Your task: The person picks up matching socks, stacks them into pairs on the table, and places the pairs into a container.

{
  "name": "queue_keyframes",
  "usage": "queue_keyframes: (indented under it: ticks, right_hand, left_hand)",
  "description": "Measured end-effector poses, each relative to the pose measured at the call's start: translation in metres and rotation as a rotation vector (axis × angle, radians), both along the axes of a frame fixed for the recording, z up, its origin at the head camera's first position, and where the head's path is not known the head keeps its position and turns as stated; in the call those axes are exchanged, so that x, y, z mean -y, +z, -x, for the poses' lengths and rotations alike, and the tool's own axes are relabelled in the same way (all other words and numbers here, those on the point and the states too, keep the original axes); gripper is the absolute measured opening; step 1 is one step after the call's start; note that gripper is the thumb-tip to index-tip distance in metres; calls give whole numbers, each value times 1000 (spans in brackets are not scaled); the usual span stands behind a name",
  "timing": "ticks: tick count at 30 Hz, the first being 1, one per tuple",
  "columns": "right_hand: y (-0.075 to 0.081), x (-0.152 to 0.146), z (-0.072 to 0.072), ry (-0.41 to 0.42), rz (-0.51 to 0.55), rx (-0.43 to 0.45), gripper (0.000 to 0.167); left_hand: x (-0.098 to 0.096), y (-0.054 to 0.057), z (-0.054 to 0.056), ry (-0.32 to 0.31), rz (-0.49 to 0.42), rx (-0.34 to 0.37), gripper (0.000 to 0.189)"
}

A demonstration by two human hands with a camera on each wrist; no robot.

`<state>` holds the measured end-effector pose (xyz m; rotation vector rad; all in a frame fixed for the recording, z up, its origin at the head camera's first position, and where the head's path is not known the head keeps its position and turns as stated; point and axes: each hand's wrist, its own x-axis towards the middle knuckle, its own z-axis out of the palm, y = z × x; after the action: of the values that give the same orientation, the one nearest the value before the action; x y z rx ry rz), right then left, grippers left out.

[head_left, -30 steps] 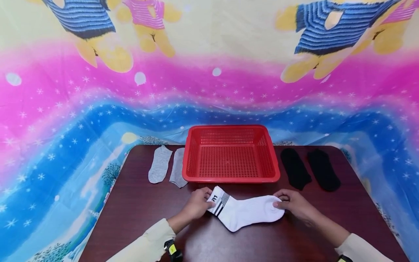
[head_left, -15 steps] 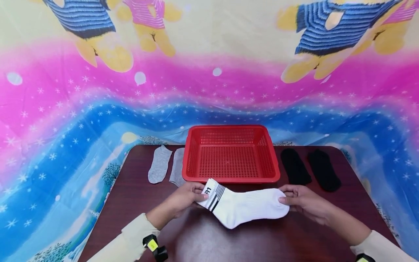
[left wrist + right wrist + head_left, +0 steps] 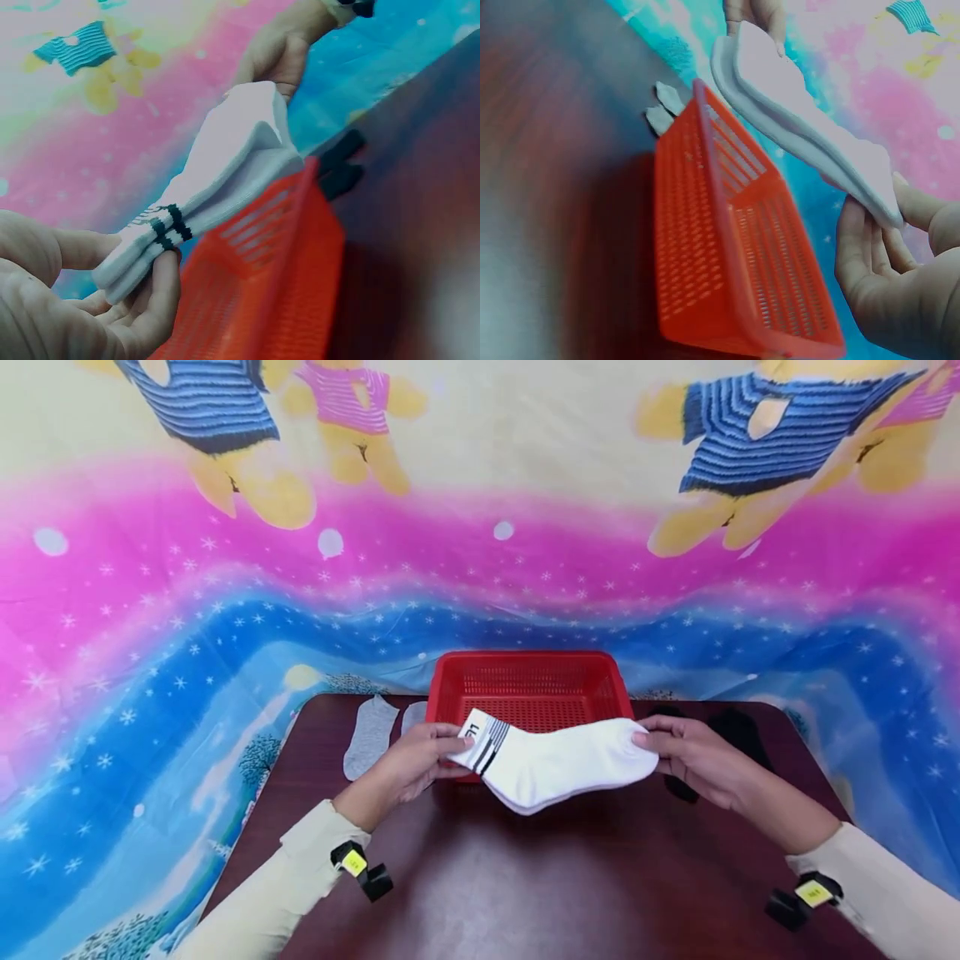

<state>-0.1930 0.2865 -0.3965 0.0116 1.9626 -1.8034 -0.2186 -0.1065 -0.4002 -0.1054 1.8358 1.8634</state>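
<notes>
A pair of white socks [image 3: 562, 764], laid one on the other, is stretched level between both hands above the table. My left hand [image 3: 412, 762] pinches the cuff end with its black stripes and lettering; in the left wrist view the thumb is on one side and the fingers [image 3: 161, 300] on the other. The toe end is pinched by my right hand [image 3: 701, 760], as the right wrist view also shows. Just behind and below the socks stands a red plastic basket [image 3: 525, 662], its front rim partly hidden by them.
Two grey socks [image 3: 371, 739] lie left of the basket on the dark brown table [image 3: 510, 893]. Black socks [image 3: 738, 731] lie to its right, partly covered by my right hand. A printed cloth [image 3: 480, 568] hangs behind the table.
Both hands have lifted the white socks off the table and carried them up and forward, to the basket's front edge. The grip at each end stays the same.
</notes>
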Motion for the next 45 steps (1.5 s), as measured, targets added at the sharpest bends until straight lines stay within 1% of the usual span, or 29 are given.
queue_keyframes:
  ticks: [3, 5, 8, 11, 15, 17, 19, 22, 24, 26, 31, 34, 37, 40, 42, 45]
  right_hand:
    - [4, 6, 13, -47, 19, 0, 43]
    - [6, 9, 21, -67, 21, 2, 47]
    - [5, 12, 33, -91, 8, 7, 53]
    - [4, 14, 46, -106, 4, 4, 61]
    - [3, 17, 64, -123, -9, 4, 71]
    - [1, 18, 71, -132, -22, 10, 73]
    - [-3, 20, 77, -142, -37, 8, 71]
    - [-10, 26, 87, -148, -71, -29, 65]
    - [-15, 32, 93, -143, -120, -62, 60]
    - [-19, 38, 97, -138, -176, -91, 56]
    - [-31, 48, 109, -138, -338, -122, 49]
    - [-38, 52, 115, -138, -433, -132, 46]
    - [-48, 55, 120, -125, -491, -133, 44]
    - [-56, 58, 123, -115, -543, -139, 43]
    - [-60, 60, 124, -101, -590, -160, 43]
    - [-63, 64, 126, -61, -722, -233, 42]
  left_hand:
    - [-2, 6, 13, 49, 34, -17, 41]
    - [-5, 9, 22, 75, 49, -28, 43]
    - [-10, 10, 35, 102, 60, -31, 43]
    - [-15, 8, 45, 119, 65, -32, 43]
    - [-20, 3, 55, 140, 36, -45, 42]
    - [-23, -3, 61, 149, 29, -64, 39]
    - [-27, -8, 68, 155, 61, -74, 38]
    - [-33, -16, 81, 167, 146, -86, 36]
    - [-37, -21, 89, 176, 195, -81, 35]
    - [-40, -26, 95, 189, 206, -79, 34]
    - [-46, -36, 101, 220, 187, -46, 36]
    - [-48, -43, 102, 227, 202, -32, 38]
    - [-51, -50, 103, 236, 220, -30, 39]
    - [-55, -55, 103, 252, 234, -46, 39]
    - [-58, -58, 103, 264, 264, -57, 38]
    - [-62, -59, 103, 277, 340, -61, 36]
